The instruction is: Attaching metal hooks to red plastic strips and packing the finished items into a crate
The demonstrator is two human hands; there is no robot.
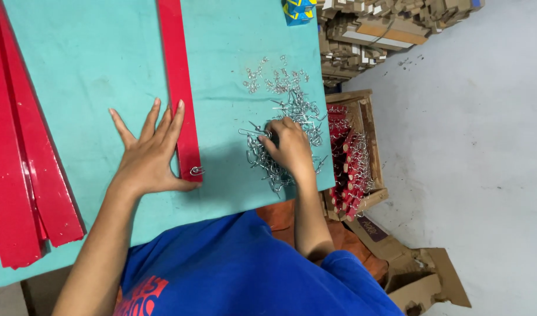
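My left hand [148, 155] lay flat and open on the tabletop [93, 64], fingers spread, thumb and the side of the index finger pressed against the lower end of a red strip [179, 88]; it gripped nothing. A small wire hook [196, 171] sat at that end of the strip, just beside my thumb. I could not tell whether it was seated in the strip or only lying against it.

My right hand [289, 146] was curled, fingertips down in the heap of wire hooks [286, 129]. Whether one hook was already pinched, I could not tell; the fingers hid it.

Risks noted:
- The hooks looked interlocked. Lifting one could have dragged several along and scattered them, since the heap ran close to the right edge of the tabletop.
- Hooks knocked off that edge would probably have dropped into the wooden crate [368, 117] of finished red pieces, or to the floor [473, 146].
- The strip was held by side pressure only; a nudge could have skewed it and dislodged the hook.

More red strips [23, 164] lay well apart, far left.
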